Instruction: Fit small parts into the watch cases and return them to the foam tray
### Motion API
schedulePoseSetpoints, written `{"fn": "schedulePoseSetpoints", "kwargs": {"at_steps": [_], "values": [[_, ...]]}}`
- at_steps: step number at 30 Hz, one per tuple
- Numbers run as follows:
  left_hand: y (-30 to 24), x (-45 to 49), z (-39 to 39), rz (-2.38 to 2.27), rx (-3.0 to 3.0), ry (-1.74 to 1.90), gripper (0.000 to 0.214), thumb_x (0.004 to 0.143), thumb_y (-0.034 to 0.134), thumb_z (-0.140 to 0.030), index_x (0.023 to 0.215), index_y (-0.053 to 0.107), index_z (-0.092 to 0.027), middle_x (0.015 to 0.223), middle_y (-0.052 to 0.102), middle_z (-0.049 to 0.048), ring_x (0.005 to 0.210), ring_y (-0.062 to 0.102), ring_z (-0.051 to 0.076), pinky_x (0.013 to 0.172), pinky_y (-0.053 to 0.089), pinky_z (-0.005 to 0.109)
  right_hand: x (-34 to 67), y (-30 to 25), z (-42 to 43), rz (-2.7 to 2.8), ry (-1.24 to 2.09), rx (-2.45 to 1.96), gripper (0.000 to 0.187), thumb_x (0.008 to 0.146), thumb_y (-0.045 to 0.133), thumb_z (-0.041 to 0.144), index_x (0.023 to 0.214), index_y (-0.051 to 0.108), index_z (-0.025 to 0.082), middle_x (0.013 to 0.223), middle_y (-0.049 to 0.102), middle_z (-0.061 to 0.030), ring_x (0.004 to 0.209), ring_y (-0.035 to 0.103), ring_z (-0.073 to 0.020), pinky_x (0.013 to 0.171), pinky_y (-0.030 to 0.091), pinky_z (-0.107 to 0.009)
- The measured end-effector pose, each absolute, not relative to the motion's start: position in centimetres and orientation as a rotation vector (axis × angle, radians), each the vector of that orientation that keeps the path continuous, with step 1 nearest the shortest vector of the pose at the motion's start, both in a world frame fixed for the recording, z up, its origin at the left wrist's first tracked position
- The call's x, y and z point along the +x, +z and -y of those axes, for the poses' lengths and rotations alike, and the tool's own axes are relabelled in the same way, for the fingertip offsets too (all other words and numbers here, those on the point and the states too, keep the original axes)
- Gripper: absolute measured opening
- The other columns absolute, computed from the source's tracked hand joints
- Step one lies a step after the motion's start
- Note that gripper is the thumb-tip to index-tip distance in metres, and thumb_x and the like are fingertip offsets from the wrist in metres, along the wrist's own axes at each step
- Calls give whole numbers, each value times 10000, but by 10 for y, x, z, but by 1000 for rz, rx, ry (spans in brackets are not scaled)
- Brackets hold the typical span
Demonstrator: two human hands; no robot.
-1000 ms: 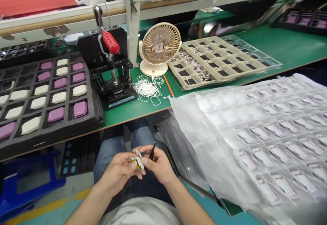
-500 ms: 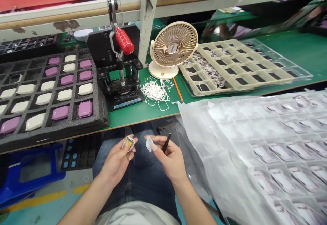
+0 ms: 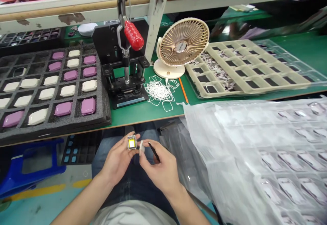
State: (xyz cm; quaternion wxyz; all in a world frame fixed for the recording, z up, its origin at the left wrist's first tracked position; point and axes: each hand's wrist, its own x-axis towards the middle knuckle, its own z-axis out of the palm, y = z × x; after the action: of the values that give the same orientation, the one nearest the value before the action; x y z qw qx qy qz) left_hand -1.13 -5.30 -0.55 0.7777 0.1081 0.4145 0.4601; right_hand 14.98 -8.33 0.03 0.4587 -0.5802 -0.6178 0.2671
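Square watch-like case (image 3: 131,142), pale rim, yellow centre, pinched in the fingers of the left hand (image 3: 117,158), held above the jeans (image 3: 136,180). Right hand (image 3: 159,167) closed on a black pointed tool (image 3: 154,151) and a white scrap (image 3: 141,147), just beside the case. Risk: a slipped tool tip might scratch the face; a loose pinch might drop the case.

On the worktop (image 3: 153,114), a foam tray (image 3: 55,131) lies left of a hand press (image 3: 125,92), a compartment tray (image 3: 245,82) right of a desk fan (image 3: 182,46); wrapped blister trays (image 3: 242,143) lie right of the right hand (image 3: 159,167).
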Motion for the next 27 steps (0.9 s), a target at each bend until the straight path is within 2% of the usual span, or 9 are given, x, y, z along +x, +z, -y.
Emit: {"fn": "schedulePoseSetpoints", "kwargs": {"at_steps": [2,4,7,11,14,19,27], "values": [[-8,-12,54,-892,210,1002,383,986,727,-330,1305,742,-118,1385,724,206,1155,736,273,997,576,377,147,-2,83,1551,607,-1434,242,917,715,199,1151,686,252,1130,785,-42,705,725,-155,583,582,-267],[-10,-14,57,-877,236,1001,389,959,762,-310,1306,754,-135,1380,732,194,1198,723,279,1039,556,377,144,-4,82,1574,587,-1426,232,928,722,206,1152,693,254,1149,789,-44,830,773,-188,751,650,-304],[-13,-17,63,-879,308,1003,433,898,829,-272,1317,762,-182,1391,735,164,1216,718,264,1036,552,338,142,-3,82,1597,590,-1383,228,933,726,180,1146,702,256,1176,793,-36,981,796,-212,930,659,-337],[-14,-20,68,-894,389,1038,441,829,890,-251,1259,797,-220,1403,735,138,1187,733,239,1008,562,296,142,1,82,1598,608,-1263,263,930,742,134,1163,713,252,1205,797,-37,1062,796,-210,949,663,-304],[-13,-21,69,-865,443,1070,424,807,905,-250,1221,815,-243,1390,744,127,1204,730,257,1004,573,311,145,2,84,1618,622,-1191,310,929,760,117,1204,725,254,1249,790,-51,1124,783,-217,970,658,-293],[-10,-22,70,-830,502,1084,382,778,924,-249,1151,839,-255,1420,725,122,1163,746,255,930,604,290,149,2,86,1635,632,-1170,327,938,746,96,1221,742,261,1288,777,-57,1110,790,-220,972,665,-302],[-16,-20,72,-828,549,1160,371,756,936,-203,1109,846,-276,1357,755,98,1195,737,247,1000,592,314,153,6,86,1660,599,-1143,386,930,754,83,1274,747,258,1237,802,-38,1133,782,-206,978,652,-255]]}}
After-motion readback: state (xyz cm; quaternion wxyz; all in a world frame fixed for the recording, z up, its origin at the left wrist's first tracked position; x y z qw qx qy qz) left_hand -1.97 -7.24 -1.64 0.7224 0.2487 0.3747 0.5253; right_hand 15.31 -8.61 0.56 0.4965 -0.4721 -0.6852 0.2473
